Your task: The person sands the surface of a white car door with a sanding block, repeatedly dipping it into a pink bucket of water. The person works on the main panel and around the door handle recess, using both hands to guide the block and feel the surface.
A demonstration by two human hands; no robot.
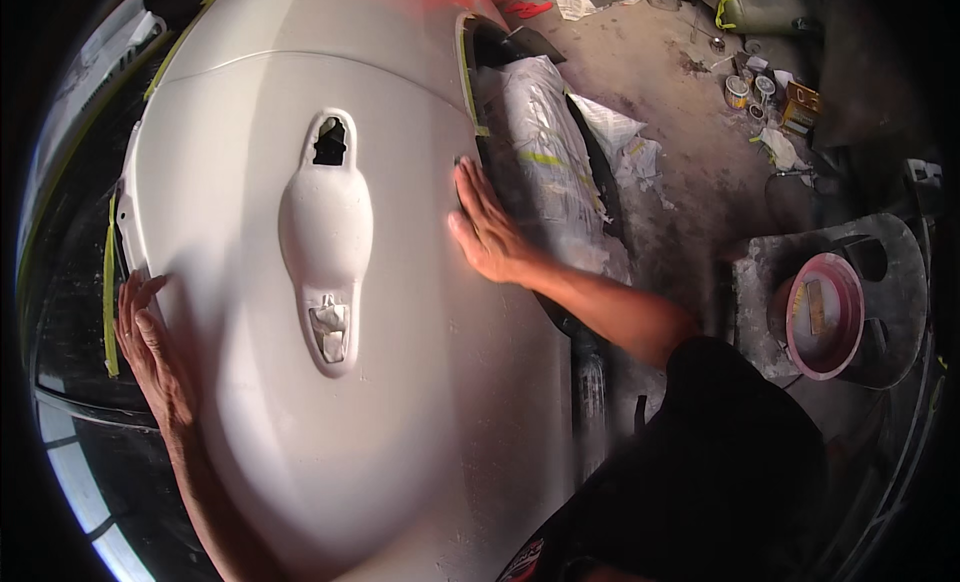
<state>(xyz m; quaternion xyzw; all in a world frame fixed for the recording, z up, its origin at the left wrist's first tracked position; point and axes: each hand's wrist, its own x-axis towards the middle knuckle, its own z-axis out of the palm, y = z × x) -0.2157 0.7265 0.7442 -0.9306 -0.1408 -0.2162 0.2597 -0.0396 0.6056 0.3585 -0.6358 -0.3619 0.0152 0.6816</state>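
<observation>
A pale grey-white car body panel (420, 382) fills the middle of the view. An elongated door handle recess (326, 217) is sunk into it, with a dark opening at its far end and crumpled pale material in its near opening. My left hand (150, 352) rests at the panel's left edge, fingers a little apart, holding nothing visible. On the right, my right hand (487, 227) lies with its fingers stretched over the panel beside the wheel arch (468, 72). A tiny dark edge shows at those fingertips; what it is, I cannot make out.
A wheel (545, 142) wrapped in plastic sheeting sits right of the panel. Yellow-green masking tape (111, 292) lines the left edge. A worn plastic chair (890, 242) carries a pink tub (858, 327). Several cans (737, 92) and a box (800, 109) stand on the floor.
</observation>
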